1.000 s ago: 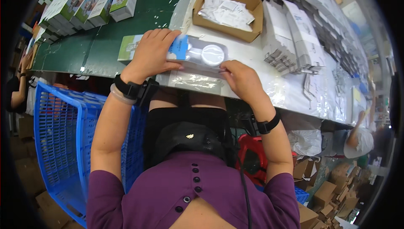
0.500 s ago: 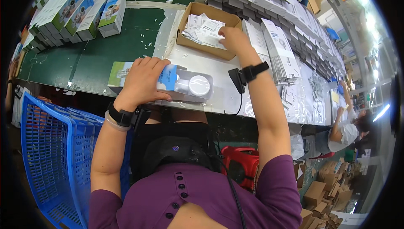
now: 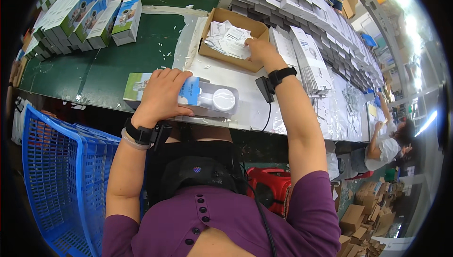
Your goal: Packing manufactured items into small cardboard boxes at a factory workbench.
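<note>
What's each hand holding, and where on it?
Left hand: the long box, across its printed part. Right hand: at the white packets in the cardboard tray; can't tell if one's held.

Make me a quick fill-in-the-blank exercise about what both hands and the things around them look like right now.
1. The hand gripping the picture-printed box is the person's ____ one.
2. The other hand is inside the brown carton, whose material is ____.
3. The white part facing up at the box's right end has a ____ outline.
4. The large plastic basket at the person's left is colored ____.

Missing words: left; cardboard; round; blue.
</note>
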{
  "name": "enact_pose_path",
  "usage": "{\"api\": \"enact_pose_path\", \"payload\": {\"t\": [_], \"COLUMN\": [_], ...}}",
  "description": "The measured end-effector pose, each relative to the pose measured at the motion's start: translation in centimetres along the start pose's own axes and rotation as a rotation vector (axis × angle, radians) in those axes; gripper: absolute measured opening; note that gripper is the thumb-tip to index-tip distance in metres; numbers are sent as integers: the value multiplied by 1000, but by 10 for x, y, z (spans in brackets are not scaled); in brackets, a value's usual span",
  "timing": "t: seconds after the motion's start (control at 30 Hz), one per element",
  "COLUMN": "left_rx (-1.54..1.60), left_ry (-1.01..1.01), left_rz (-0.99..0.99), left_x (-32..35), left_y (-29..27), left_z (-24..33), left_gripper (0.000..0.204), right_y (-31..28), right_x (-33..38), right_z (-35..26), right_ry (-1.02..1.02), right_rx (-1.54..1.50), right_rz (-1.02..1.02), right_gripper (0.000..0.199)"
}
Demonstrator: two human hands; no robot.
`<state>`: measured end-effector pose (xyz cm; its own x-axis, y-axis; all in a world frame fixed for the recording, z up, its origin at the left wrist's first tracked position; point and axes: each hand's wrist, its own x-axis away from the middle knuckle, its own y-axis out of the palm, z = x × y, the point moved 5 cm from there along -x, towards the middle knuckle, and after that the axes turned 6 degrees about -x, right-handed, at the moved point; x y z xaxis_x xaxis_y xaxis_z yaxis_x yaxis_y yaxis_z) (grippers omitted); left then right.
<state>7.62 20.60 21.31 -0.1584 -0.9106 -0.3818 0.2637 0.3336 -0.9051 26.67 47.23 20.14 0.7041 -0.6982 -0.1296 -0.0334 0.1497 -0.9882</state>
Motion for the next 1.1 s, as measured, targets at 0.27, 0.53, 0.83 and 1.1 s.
{"api": "enact_pose_path", "payload": {"t": [0.27, 0.53, 0.83, 1.1], "left_rx": [15, 1, -10, 533], "left_ry": [-5, 1, -20, -119], "left_rz": [-15, -34, -99, 304], "left_x": [0, -3, -2, -15], "left_y": [1, 1, 1, -18], "left_z": [2, 6, 6, 28], "left_gripper": [90, 89, 92, 63], "right_y": [-41, -52, -46, -54], "right_x": [6, 41, 94, 134], "right_z": [3, 20, -3, -66], "right_ry": [228, 235, 70, 22], "right_rx": [-206, -1049, -1271, -1745], "right_rz": [-70, 282, 654, 531], "right_gripper": [25, 19, 12, 20]}}
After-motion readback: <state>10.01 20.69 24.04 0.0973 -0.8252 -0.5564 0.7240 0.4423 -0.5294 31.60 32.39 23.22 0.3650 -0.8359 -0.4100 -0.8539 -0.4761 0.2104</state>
